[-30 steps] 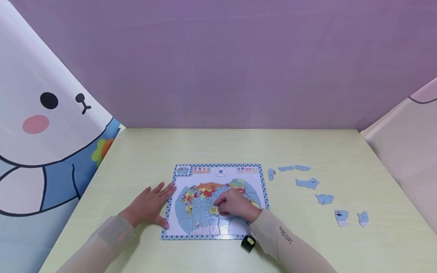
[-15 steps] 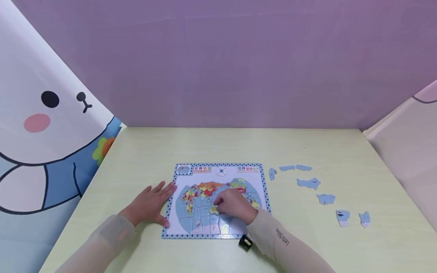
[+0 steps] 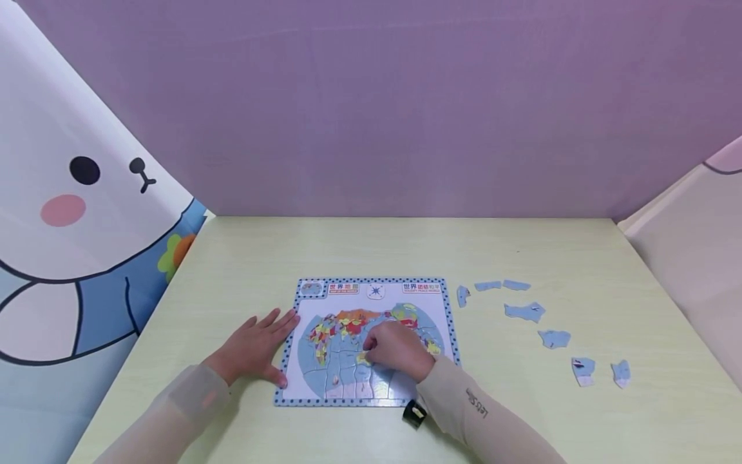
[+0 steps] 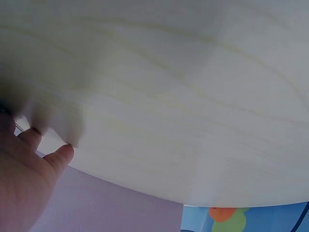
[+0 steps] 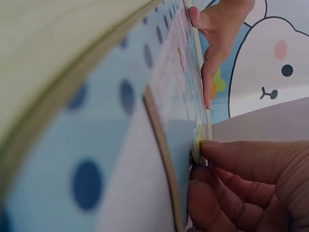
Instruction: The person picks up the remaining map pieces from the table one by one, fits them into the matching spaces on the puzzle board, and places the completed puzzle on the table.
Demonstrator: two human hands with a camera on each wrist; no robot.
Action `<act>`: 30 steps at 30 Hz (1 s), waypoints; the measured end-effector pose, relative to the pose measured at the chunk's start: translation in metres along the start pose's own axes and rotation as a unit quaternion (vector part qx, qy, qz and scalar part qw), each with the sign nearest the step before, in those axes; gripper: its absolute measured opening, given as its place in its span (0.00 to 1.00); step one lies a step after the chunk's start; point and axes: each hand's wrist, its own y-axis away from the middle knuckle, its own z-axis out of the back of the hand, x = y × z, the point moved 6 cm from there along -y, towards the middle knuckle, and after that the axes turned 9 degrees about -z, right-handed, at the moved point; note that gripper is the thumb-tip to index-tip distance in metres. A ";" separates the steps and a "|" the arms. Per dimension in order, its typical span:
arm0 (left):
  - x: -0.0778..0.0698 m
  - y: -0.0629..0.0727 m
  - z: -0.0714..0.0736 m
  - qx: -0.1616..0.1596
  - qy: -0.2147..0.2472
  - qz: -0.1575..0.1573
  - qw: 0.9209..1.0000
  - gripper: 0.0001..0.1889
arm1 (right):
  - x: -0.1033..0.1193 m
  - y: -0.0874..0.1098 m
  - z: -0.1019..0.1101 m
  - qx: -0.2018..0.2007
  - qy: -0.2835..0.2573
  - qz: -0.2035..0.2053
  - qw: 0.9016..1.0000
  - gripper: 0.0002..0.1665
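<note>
A world-map jigsaw board [image 3: 290, 386] with a dotted blue border lies flat on the table. Over its left edge my left hand [image 3: 250, 348] rests with fingers spread, touching the frame. My right hand [image 3: 400, 348] is low over the lower middle of the map. In the right wrist view, its thumb [image 5: 246, 157] and curled fingers pinch a blue-and-yellow puzzle piece [image 5: 196, 147] at the map's surface; whether it is fully seated I cannot tell. The left wrist view shows only part of the left hand [image 4: 29, 169] against the table.
Several loose blue puzzle pieces lie right of the board, including a long one [image 3: 524, 312], a smaller one [image 3: 554, 339] and two pale-bottomed ones farther right, one of them a narrow piece [image 3: 621, 374]. A purple backdrop [image 3: 406, 129] stands behind the table [image 3: 243, 258].
My right wrist and forearm have shifted slightly left, while the fingertips stay at nearly the same spot on the map. The left hand and loose pieces have not moved.
</note>
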 end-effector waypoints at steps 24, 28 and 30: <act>0.003 -0.003 -0.004 0.008 0.010 -0.002 1.000 0.63 | -0.007 0.003 -0.004 0.018 -0.023 -0.007 1.000 0.05; 0.004 -0.003 -0.004 0.007 0.011 -0.001 1.000 0.63 | -0.014 0.012 0.006 0.020 -0.025 -0.005 0.999 0.06; 0.004 -0.002 -0.003 0.006 0.010 0.000 1.000 0.63 | -0.020 0.016 0.013 0.015 -0.024 -0.004 1.000 0.06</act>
